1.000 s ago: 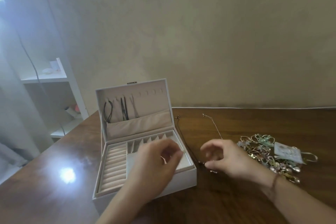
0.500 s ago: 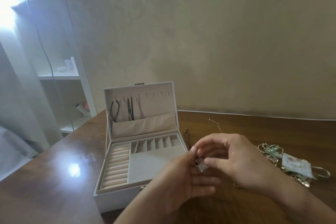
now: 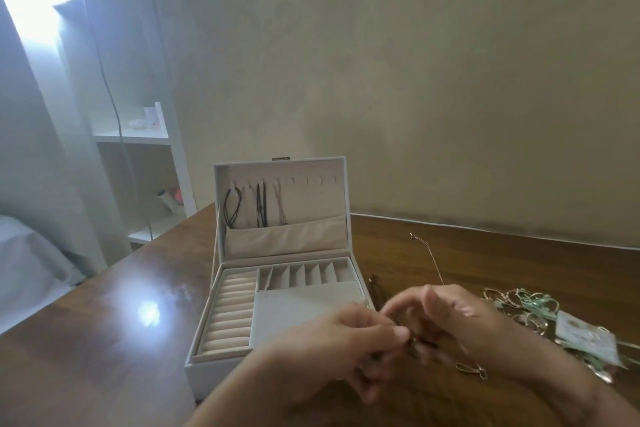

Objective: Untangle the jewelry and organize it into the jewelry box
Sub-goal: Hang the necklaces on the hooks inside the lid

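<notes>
Untangling step, mid-work: both hands meet just in front of the open jewelry box [image 3: 221,343], at its right front corner. Left hand [image 3: 332,340] pinches a small dark bit of a thin necklace chain [image 3: 434,262] between thumb and fingertips; right hand [image 3: 457,319] has fingers curled in on the same spot, but blur hides exactly what it grips. The chain's long axis runs from the hands away toward the wall, leaning slightly left, with its clasp end lying free on the worktop [image 3: 519,253]. A small gold loop [image 3: 472,369] lies just below the right hand. The tangled pile of jewelry [image 3: 519,305] sits right of the hands. Three necklaces [image 3: 258,206] hang in the lid. Next, likely: free the knot, lift the chain, hang it on a free lid hook; needs a fine pinch and slack.
</notes>
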